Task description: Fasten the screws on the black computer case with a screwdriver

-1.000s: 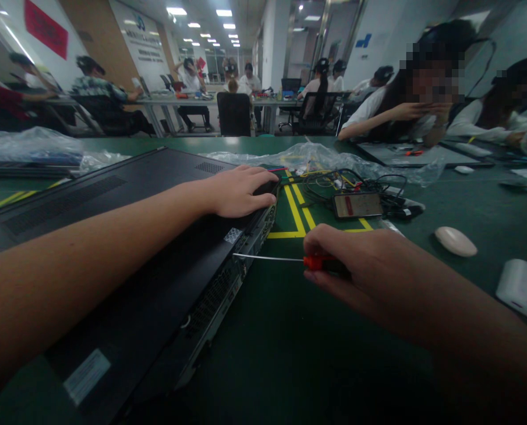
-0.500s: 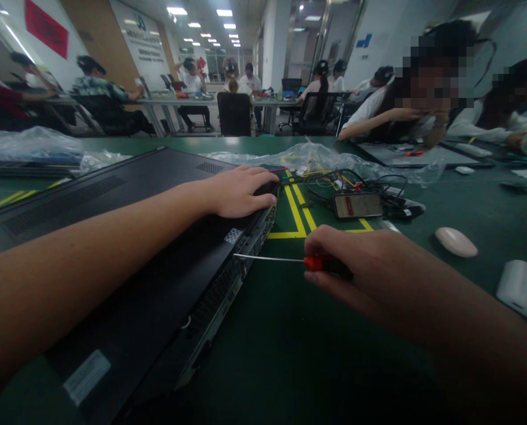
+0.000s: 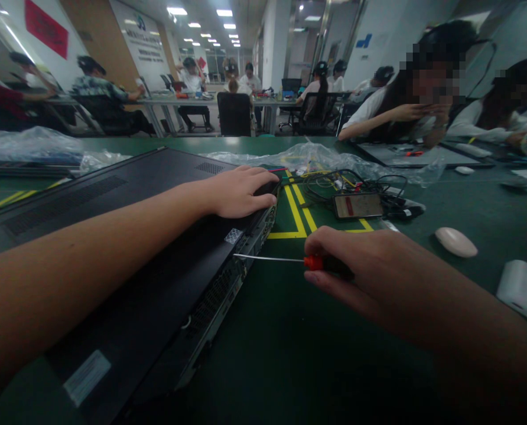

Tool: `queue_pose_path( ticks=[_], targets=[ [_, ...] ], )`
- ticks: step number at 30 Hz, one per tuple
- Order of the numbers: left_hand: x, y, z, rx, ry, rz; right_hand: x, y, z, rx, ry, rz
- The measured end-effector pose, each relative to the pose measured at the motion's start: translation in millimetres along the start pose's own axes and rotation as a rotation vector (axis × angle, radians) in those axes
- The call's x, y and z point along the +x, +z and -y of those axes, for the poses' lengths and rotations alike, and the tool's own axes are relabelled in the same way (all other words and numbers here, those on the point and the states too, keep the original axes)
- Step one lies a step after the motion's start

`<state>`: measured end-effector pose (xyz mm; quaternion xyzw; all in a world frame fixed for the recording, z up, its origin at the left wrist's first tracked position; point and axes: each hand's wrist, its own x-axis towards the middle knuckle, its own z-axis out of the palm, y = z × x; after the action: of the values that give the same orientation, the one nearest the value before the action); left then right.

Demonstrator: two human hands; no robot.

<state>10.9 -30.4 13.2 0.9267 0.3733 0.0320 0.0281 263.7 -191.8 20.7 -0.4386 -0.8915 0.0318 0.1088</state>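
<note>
A flat black computer case (image 3: pixel 126 236) lies on the green table (image 3: pixel 290 342), its rear panel facing right. My left hand (image 3: pixel 239 192) rests palm down on the case's far corner, fingers spread flat. My right hand (image 3: pixel 356 268) is closed round the red and black handle of a screwdriver (image 3: pixel 285 260). Its thin metal shaft points left and its tip meets the rear edge of the case.
Yellow tape lines (image 3: pixel 296 215), a tangle of cables (image 3: pixel 334 180) and a phone (image 3: pixel 357 206) lie beyond my right hand. Clear plastic bags (image 3: pixel 325 156) sit behind them. A white mouse (image 3: pixel 456 241) and a white box (image 3: pixel 524 289) are at right. Other people sit at tables around.
</note>
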Motion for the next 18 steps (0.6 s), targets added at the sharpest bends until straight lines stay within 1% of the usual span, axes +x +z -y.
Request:
queue_pose_path(
  ticks=[13, 18],
  targets=[
    [-0.5, -1.0, -1.8, 0.000, -0.003, 0.005, 1.9, -0.5, 1.4, 0.037, -0.021, 0.030],
    [-0.5, -0.6, -1.9, -0.004, -0.005, 0.002, 2.4, -1.5, 3.6, 0.030, -0.025, 0.015]
  ],
)
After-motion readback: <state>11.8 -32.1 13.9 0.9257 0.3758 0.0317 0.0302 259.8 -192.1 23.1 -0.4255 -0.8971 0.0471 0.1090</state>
